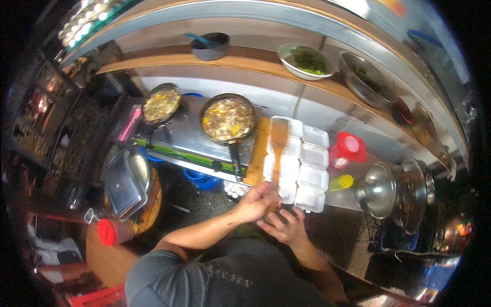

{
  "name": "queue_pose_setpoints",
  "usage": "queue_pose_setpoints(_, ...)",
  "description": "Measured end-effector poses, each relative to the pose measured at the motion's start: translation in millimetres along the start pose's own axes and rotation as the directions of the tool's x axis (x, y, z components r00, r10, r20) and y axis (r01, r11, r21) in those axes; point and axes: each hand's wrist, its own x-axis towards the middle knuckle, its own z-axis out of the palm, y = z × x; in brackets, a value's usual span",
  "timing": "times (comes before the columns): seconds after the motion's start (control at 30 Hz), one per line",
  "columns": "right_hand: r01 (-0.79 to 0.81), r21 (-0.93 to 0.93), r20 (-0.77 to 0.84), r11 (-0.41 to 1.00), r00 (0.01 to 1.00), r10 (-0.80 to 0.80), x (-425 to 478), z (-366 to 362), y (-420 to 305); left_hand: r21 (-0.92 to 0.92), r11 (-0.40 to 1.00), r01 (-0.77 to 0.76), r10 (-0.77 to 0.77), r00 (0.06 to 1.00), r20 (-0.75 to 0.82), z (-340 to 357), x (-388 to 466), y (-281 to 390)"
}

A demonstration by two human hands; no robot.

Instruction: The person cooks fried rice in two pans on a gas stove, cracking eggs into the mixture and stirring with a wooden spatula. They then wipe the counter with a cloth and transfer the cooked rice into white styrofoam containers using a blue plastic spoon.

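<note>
My left hand (260, 202) grips the handle of a brown wooden spatula (279, 134), its blade pointing away from me, blurred, over the foam boxes. Just to the right, my right hand (285, 227) has its fingers spread by the lower end of the handle; whether they touch it is unclear. Several white foam takeout boxes (299, 174) lie opened in rows beyond my hands. To their left, a frying pan (234, 172) with a black handle holds a chopped, egg-flecked mixture (228, 119). Another pan (177, 90) farther left holds similar food (161, 105).
The pans sit on a metal gas stove (188, 134). A wooden shelf (245, 61) above holds a pot (211, 47) and bowls of greens (307, 73). Right of the boxes are a red container (350, 147), a yellow-capped bottle (342, 182) and a steel bowl (378, 190). A plastic lid (126, 188) lies left.
</note>
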Motion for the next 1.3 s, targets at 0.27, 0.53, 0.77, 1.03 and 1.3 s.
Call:
queue_pose_setpoints(0.27, -0.310, 0.560, 0.112, 0.768, 0.947, 0.301, 60.5, 58.0, -89.7, 0.719, 0.661, 0.216, 0.356, 0.752, -0.554, -198.9, -118.3, 103.1)
queue_pose_setpoints(0.53, -0.814, 0.004, 0.357, 0.581, 0.544, 0.760, 138.0, 184.8, -49.3, 0.946, -0.275, 0.170, 0.258, 0.961, -0.098, -274.3, -4.7, 226.6)
queue_pose_setpoints(0.77, -0.908, -0.230, 0.610, 0.351, 0.146, 0.779, 181.4, 202.3, -86.3, 0.735, -0.668, -0.113, -0.124, 0.991, 0.040, -277.8, 84.9, 172.3)
queue_pose_setpoints(1.03, -0.918, -0.171, 0.636, 0.357, 0.174, 0.752, 162.9, 201.8, -64.7, 0.654, -0.748, -0.112, -0.135, 0.991, 0.016, -270.9, 84.7, 169.8)
queue_pose_setpoints(1.3, -0.885, -0.064, 0.642, 0.461, 0.317, 0.698, 148.5, 190.9, -54.4, 0.786, -0.615, 0.067, 0.033, 0.998, -0.059, -278.4, 163.8, 162.7)
